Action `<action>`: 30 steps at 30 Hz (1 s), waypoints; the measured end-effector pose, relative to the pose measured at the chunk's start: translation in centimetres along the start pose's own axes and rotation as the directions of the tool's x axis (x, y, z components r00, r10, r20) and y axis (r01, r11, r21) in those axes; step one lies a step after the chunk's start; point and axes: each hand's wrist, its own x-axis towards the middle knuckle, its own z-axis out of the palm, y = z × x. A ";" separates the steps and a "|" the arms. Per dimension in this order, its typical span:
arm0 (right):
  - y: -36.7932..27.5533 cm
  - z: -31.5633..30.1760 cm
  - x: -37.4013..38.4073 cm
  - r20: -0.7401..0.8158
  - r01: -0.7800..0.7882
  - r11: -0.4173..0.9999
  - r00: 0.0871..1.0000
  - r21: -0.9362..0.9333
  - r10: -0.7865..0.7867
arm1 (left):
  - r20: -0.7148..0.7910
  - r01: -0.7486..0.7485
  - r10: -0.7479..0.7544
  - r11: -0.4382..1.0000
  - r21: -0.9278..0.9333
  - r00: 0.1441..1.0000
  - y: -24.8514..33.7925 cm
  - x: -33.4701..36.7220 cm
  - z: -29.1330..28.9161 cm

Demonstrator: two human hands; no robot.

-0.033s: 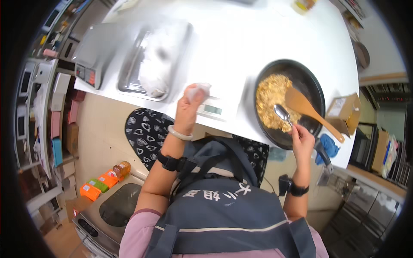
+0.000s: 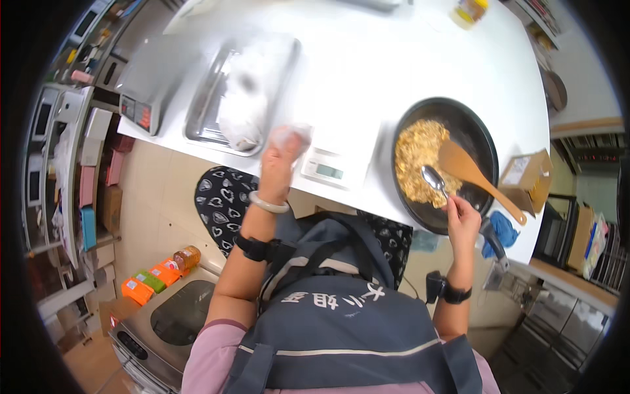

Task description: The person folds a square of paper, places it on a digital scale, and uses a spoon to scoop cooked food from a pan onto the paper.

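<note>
My left hand (image 2: 278,164) is closed on a small whitish, translucent piece (image 2: 293,134), slightly blurred. It hangs between a metal tray (image 2: 194,125) and a white kitchen scale (image 2: 329,172). In the tray lies a white bundle (image 2: 244,108), apparently wrapped in plastic. My right hand (image 2: 463,218) pinches the handle of a metal spoon (image 2: 432,177). The spoon's bowl is over crumbly yellow-brown food (image 2: 415,154) in a black frying pan (image 2: 484,125); whether it touches the food I cannot tell. A wooden spatula (image 2: 462,164) leans across the pan's right rim.
Right of the pan are an open cardboard box (image 2: 527,180) and a blue crumpled cloth or bag (image 2: 501,233). The pan's handle (image 2: 493,241) points towards me. A second scale (image 2: 139,113) stands at the table's left edge, a yellow-lidded jar (image 2: 471,12) at the far right.
My left hand has moved a little left, off the scale's near corner, still with the whitish piece. My right hand stays at the spoon. The whole view has shifted slightly.
</note>
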 end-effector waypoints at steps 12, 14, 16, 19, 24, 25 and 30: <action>5.0 1.8 1.6 0.019 -0.045 0.987 0.999 -0.155 0.049 | -0.172 -0.014 0.545 0.321 0.947 0.821 6.1 20.4 -21.2; 4.2 2.2 1.4 0.040 -0.074 0.968 0.996 -0.239 0.086 | -0.200 0.049 0.517 0.292 0.955 0.832 6.3 23.5 -21.9; 4.3 2.3 0.8 0.030 -0.068 0.968 0.997 -0.241 0.077 | -0.190 0.080 0.453 0.252 0.964 0.871 6.1 26.4 -21.5; 4.3 2.8 0.3 0.025 -0.118 0.970 0.992 -0.215 0.126 | -0.301 0.185 0.406 0.301 0.936 0.863 5.4 30.2 -21.0; 6.1 3.7 -0.2 -0.002 -0.180 0.977 0.984 -0.112 0.181 | -0.516 0.373 0.223 0.469 0.800 0.827 3.3 33.7 -19.5; 6.0 3.7 -0.2 0.000 -0.189 0.973 0.982 -0.136 0.191 | -0.453 0.372 0.152 0.377 0.848 0.879 3.2 33.7 -19.2; 3.0 3.5 -0.9 -0.002 -0.220 0.957 0.975 -0.187 0.224 | -0.321 0.192 0.214 0.470 0.862 0.922 5.4 29.9 -15.8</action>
